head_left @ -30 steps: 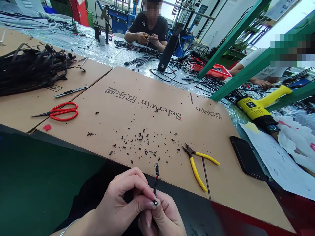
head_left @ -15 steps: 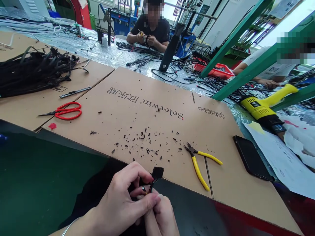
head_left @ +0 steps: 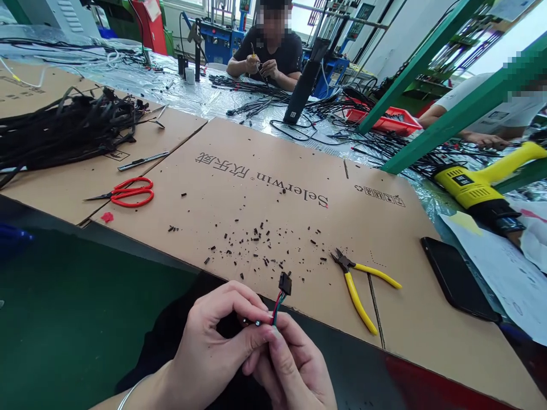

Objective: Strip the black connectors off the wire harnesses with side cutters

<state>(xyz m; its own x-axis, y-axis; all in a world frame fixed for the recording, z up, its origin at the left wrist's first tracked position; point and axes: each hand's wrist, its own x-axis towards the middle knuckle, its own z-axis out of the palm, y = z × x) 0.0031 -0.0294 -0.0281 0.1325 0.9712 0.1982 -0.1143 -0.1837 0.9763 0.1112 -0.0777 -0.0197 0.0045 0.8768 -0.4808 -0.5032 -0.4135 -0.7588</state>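
Note:
My left hand [head_left: 213,347] and my right hand [head_left: 293,370] meet at the bottom middle, just off the near edge of the cardboard sheet [head_left: 273,188]. Both pinch a short bundle of thin coloured wires that ends in a small black connector [head_left: 285,283], which sticks up above my fingertips. A small metal tip shows between my left thumb and forefinger. Yellow-handled cutters [head_left: 359,279] lie on the cardboard to the right of my hands. Several tiny black offcuts [head_left: 256,242] are scattered on the cardboard ahead.
Red scissors [head_left: 128,192], a metal blade [head_left: 143,161] and a heap of black cables [head_left: 60,128] lie at the left. A black phone [head_left: 459,280] and a yellow heat gun [head_left: 478,185] sit at the right. A person across the table [head_left: 269,54] handles wires; another person's arm [head_left: 478,136] rests at far right.
The connector has turned and risen slightly between my fingers, with my right fingers now more spread under the wires. The view has shifted a little leftward.

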